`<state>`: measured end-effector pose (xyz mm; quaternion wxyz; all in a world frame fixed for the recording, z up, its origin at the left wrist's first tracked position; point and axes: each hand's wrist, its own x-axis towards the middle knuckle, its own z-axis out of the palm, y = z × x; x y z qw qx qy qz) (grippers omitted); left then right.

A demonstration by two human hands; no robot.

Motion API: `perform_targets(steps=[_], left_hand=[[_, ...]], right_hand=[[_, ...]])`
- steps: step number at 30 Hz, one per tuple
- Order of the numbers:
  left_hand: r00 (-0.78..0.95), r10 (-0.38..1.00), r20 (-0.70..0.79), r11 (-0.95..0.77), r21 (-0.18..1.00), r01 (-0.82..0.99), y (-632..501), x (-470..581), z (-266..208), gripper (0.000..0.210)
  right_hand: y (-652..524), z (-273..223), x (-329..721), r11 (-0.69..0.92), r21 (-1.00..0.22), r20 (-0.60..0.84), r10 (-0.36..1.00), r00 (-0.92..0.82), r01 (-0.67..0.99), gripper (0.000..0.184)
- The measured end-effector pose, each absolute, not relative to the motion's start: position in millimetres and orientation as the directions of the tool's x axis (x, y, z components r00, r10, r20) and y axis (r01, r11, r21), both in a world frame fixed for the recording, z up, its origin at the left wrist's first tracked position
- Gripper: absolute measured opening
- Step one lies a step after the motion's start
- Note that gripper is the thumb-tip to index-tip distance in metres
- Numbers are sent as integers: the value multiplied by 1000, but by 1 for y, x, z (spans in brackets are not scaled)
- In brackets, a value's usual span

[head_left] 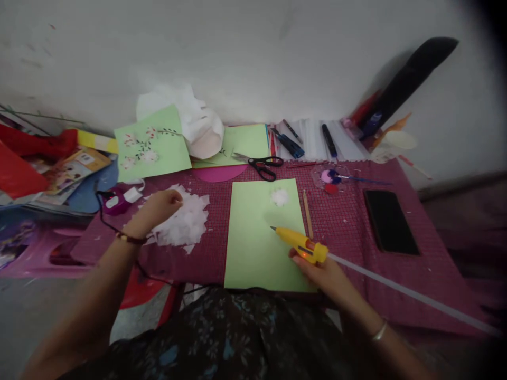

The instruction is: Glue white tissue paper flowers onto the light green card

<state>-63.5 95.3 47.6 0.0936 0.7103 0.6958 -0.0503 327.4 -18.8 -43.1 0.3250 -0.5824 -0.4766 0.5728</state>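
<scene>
My right hand [320, 272] is wrapped round a yellow hot glue gun [297, 243]. A long whitish glue stick [396, 287] sticks out of its back end. The gun's tip points left, over a light green sheet of paper [249, 237]. Near the top of that sheet sits a small white paper tuft [280, 197]. My left hand [162, 207] is closed, with its fingers curled, at the edge of a pile of white paper scraps [186, 221]. Whatever its fingertips hold, if anything, is too small to make out.
Black-handled scissors [263, 166] lie above the sheet, a pencil [308, 214] beside it. A decorated green card [154, 142] leans at the back left. A purple plug adapter [119, 200] with a dark cord stands at left, a black phone [390, 221] at right.
</scene>
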Motion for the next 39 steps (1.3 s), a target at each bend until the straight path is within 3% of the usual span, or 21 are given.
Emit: perform_targets(steps=[2, 3, 4, 7, 10, 15, 21, 29, 39], left_hand=[[127, 992, -8, -127, -155, 980, 83, -49, 47, 33], [208, 978, 27, -199, -186, 962, 75, -36, 42, 36], [306, 951, 50, -296, -141, 945, 65, -22, 33, 35], [702, 712, -1, -690, 179, 701, 35, 21, -9, 31], [895, 446, 21, -848, 332, 414, 19, 52, -51, 32], [899, 428, -90, -820, 378, 429, 18, 64, -72, 68], [867, 474, -156, -801, 333, 497, -3, 75, -62, 82], [879, 475, -48, -815, 353, 460, -8, 72, -66, 74], [863, 504, 34, -771, 469, 432, 5, 65, -77, 50]], right_hand=[[-19, -42, 317, -294, -937, -313, 946, -83, 188, 25], [-19, -41, 312, -264, -942, -282, 957, -63, 206, 23], [-19, -40, 307, -234, -942, -252, 967, -46, 242, 20], [-14, -35, 290, -173, -888, -186, 982, 11, 427, 10], [-5, -36, 275, -107, -831, -110, 994, 28, 545, 7], [9, -45, 263, -80, -830, -117, 993, -31, 551, 13], [1, -55, 267, -123, -863, -144, 990, -5, 490, 17], [-8, -51, 269, -109, -873, -110, 994, 26, 476, 16], [27, -28, 234, -77, -776, -130, 991, -40, 626, 16]])
